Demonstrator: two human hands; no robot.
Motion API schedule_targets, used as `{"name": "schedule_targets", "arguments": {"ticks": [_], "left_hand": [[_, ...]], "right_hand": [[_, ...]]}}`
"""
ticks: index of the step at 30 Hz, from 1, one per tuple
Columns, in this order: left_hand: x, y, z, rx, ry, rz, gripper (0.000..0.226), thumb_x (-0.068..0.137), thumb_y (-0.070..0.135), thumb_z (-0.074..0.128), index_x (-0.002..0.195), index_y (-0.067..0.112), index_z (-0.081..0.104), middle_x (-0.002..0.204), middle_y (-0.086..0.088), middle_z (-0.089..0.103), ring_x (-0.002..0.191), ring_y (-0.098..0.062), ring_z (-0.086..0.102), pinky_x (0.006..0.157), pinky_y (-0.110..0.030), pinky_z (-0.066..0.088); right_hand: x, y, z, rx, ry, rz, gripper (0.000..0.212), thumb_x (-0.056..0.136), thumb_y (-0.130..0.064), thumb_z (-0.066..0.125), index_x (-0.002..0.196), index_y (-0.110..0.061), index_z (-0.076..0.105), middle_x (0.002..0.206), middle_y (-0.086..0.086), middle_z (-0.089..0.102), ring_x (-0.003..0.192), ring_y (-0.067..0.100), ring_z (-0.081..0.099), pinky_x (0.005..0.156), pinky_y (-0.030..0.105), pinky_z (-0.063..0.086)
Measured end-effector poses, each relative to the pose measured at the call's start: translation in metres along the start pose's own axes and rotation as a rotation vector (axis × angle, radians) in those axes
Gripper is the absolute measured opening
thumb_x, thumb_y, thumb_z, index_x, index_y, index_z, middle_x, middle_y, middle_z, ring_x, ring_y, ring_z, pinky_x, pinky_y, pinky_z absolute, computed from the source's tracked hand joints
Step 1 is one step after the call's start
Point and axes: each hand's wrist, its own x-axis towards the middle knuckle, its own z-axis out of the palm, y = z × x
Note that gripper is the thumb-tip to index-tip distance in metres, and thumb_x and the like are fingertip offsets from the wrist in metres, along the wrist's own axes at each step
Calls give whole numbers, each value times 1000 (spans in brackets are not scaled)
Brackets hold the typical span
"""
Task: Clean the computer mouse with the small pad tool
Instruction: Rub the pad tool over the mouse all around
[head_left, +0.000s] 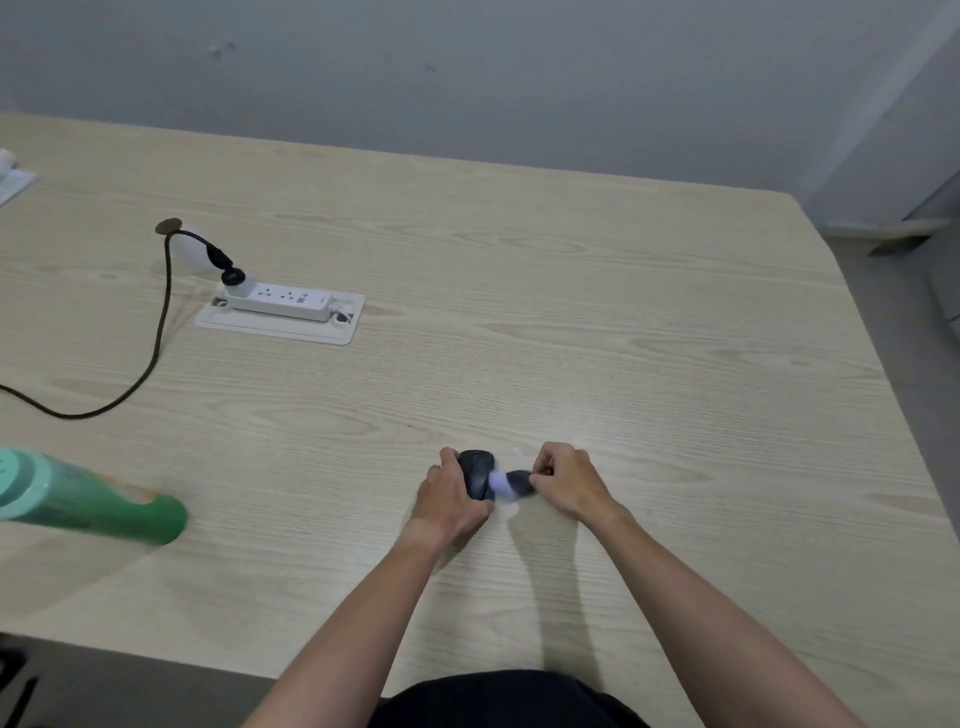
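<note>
Mid-clean: pad tool (511, 483) on mouse (477, 473).
Left hand (451, 499) grips mouse; right hand (565, 480) pinches tool; cleaned extent unclear.

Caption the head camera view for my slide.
Left hand steadies the mouse while right hand wipes it with a pad tool.

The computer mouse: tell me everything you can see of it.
The computer mouse is small, black or dark grey, with a smooth, plastic-looking shell; no cable shows. It lies top side up on the pale wooden table, near the front edge, its long axis pointing roughly away from the person. The left hand grips its left side and rear, hiding part of it. The small pad tool, with a white tip and dark body, pinched by the right hand, meets its right side. Finer details are too blurred to tell.
</note>
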Motion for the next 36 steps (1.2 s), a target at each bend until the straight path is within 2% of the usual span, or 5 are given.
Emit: {"name": "schedule_targets", "arguments": {"ticks": [7, 12, 17, 22, 36], "left_hand": [[0, 1, -2, -3, -19, -4, 72, 70, 34, 80, 125, 12, 37, 112, -11, 53, 103, -33, 56, 86, -38, 51], [0, 1, -2, 25, -21, -9, 70, 72, 33, 78, 125, 14, 37, 107, -7, 48, 95, -28, 51, 86, -34, 48], [1, 2, 1, 54, -9, 14, 71, 69, 27, 80, 125, 10, 40, 114, -12, 55, 104, -31, 57, 85, -33, 49], [1, -1, 2, 98, -8, 3, 58, 67, 21, 78, 113, 6, 46, 113, -12, 57, 104, -30, 58, 86, -32, 49], [10, -7, -3, 135, -62, -30, 45, 74, 15, 67, 118, 18, 58, 117, -7, 51, 101, -29, 61, 90, -40, 55]], "right_hand": [[2, -7, 2, 268, -106, 5, 5, 84, -11, 70, 80, -11, 67, 72, 2, 67, 59, 15, 58, 57, 26, 48], [2, -11, 5, -6, 289, -75, 8, 92, -20, 64, 90, -13, 62, 80, -1, 64, 71, 15, 58, 59, 28, 41], [5, -19, -2, 201, -74, -92, 5, 84, -16, 72, 81, -11, 72, 74, 1, 68, 65, 13, 57, 60, 25, 47], [6, -16, 6, 1, 301, -108, 7, 90, -18, 65, 90, -11, 65, 86, 0, 65, 80, 17, 61, 66, 31, 49], [21, -41, -7, 102, -29, -156, 14, 87, -20, 71, 85, -7, 74, 71, -7, 61, 70, 8, 55, 62, 21, 42]]}}
